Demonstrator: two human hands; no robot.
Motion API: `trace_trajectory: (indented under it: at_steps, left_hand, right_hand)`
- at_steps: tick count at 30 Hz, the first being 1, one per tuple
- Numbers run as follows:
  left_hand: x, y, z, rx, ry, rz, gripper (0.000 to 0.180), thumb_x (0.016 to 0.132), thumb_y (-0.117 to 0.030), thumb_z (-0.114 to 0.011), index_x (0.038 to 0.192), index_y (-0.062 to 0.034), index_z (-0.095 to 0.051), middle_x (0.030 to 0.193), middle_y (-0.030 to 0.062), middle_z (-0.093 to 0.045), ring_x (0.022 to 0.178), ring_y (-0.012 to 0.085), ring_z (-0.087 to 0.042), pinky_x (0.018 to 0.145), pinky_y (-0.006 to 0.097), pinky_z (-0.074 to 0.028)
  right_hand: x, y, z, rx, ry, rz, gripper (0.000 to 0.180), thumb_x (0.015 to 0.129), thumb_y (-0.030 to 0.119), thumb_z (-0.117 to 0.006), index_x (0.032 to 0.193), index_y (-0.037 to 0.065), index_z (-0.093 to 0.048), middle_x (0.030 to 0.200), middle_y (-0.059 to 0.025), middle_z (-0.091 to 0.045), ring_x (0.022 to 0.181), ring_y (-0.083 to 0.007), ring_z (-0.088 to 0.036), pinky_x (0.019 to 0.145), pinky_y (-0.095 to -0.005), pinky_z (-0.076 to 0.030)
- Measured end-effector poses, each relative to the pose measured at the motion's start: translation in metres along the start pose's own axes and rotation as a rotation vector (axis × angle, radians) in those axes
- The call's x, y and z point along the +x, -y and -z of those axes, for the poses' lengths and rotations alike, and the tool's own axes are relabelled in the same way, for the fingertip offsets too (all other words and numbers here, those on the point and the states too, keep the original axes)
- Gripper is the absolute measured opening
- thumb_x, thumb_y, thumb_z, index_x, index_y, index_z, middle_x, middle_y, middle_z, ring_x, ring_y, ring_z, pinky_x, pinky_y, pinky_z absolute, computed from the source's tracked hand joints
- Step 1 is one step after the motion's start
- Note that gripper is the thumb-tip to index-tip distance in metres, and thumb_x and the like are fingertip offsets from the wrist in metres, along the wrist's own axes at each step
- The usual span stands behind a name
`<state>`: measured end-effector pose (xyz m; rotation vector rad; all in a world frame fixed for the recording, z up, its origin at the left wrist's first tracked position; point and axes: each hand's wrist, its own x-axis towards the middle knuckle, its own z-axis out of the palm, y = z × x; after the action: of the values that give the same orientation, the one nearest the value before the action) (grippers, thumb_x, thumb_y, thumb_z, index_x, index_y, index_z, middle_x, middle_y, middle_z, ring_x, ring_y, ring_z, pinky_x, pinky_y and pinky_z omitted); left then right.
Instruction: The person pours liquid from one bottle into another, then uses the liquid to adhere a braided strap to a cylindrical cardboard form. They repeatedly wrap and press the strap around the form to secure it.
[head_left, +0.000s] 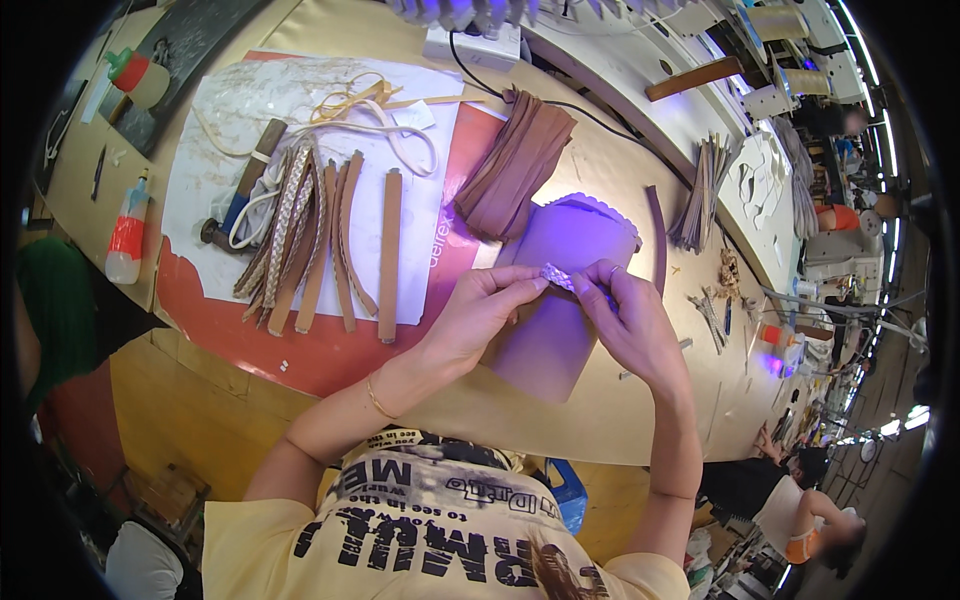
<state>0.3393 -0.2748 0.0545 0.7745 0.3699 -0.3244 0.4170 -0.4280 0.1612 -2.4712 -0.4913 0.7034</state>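
Note:
A short braided strip (558, 277), lit purple, is stretched between my hands. My left hand (470, 310) pinches one end of it with thumb and fingertips. The other end is gripped between the thumb and fingers of my right hand (632, 325). Under both hands lies a smooth panel (545, 355) with a scalloped far edge, glowing purple in the light; my hands cover part of it. Just beyond it rests a bundle of brown strips (515, 165). To the left, several braided straps (287, 230) and a flat brown strip (390, 255) lie on white paper (215, 150).
A red-and-clear bottle (127, 230) and a green-capped bottle (138, 78) stand at the left. A hammer-like tool (245, 190) lies by the straps. Thin strips (703, 190) and scraps (712, 320) are at the right. A co-worker (790, 510) sits at the lower right.

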Motion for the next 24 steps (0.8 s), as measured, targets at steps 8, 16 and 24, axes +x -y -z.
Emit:
trace_trajectory:
  at_steps: [8, 16, 24]
  left_hand:
    - [0.004, -0.007, 0.0, -0.032, 0.04, -0.012, 0.023, 0.097, -0.019, -0.063, 0.113, -0.0051, -0.072, 0.095, -0.0053, -0.068, 0.08, 0.0011, -0.052, 0.067, 0.019, -0.038]
    - [0.032, -0.028, 0.0, -0.012, -0.025, -0.039, 0.02, 0.096, -0.018, -0.065, 0.111, -0.0056, -0.072, 0.098, -0.004, -0.07, 0.084, 0.0015, -0.055, 0.068, 0.02, -0.039]
    - [0.025, -0.018, 0.009, -0.106, -0.034, 0.003, 0.017, 0.096, -0.016, -0.063, 0.109, -0.0072, -0.071, 0.093, -0.004, -0.066, 0.083, 0.0056, -0.054, 0.07, 0.025, -0.04]
  right_hand:
    - [0.001, -0.002, -0.006, -0.029, -0.088, 0.053, 0.024, 0.099, 0.019, -0.057, 0.095, -0.004, -0.062, 0.064, -0.012, -0.054, 0.056, -0.0179, -0.049, 0.056, -0.0331, -0.042]
    - [0.026, -0.001, 0.004, -0.15, -0.161, 0.127, 0.024, 0.099, 0.022, -0.054, 0.092, 0.0, -0.062, 0.072, -0.0194, -0.063, 0.068, -0.0395, -0.062, 0.065, -0.0473, -0.048]
    - [0.02, 0.002, -0.007, -0.176, -0.195, 0.117, 0.022, 0.096, 0.021, -0.057, 0.085, 0.002, -0.059, 0.075, -0.0179, -0.064, 0.07, -0.0394, -0.062, 0.067, -0.0482, -0.047]
